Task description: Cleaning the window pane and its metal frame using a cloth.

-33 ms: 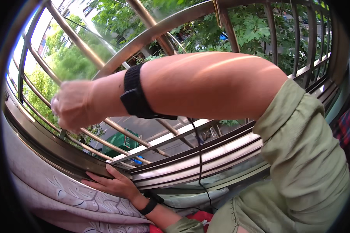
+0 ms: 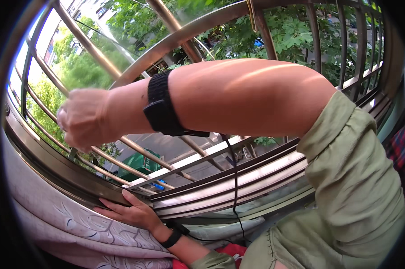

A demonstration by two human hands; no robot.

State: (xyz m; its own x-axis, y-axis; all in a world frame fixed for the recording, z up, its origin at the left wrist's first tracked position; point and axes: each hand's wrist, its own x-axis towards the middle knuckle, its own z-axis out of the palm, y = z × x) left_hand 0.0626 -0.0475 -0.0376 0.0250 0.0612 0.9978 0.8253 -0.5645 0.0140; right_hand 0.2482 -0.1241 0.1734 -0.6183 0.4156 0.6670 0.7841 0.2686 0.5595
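Note:
My right arm reaches across the window opening from right to left, a black strap with a small box round its forearm. Its hand [image 2: 85, 119] is closed in front of the metal bars [image 2: 88, 40] at the left. A small pale patch shows at its fingers, too blurred to make out what they hold, if anything. Lower down, my left hand [image 2: 133, 214] lies open with its fingers stretched along the brown window frame [image 2: 81, 183], beside the curtain. A black band [image 2: 172, 237] circles the left wrist.
A pale patterned curtain [image 2: 76, 224] hangs at the lower left. Sliding-window tracks [image 2: 220, 190] run along the sill. A black cable [image 2: 235, 184] dangles from my right arm strap. Trees [image 2: 296, 38] and a green covered object [image 2: 137, 165] are beyond the bars.
My right hand and forearm have shifted slightly up, the strap a little to the right, and the cable with it. The left hand stays in place.

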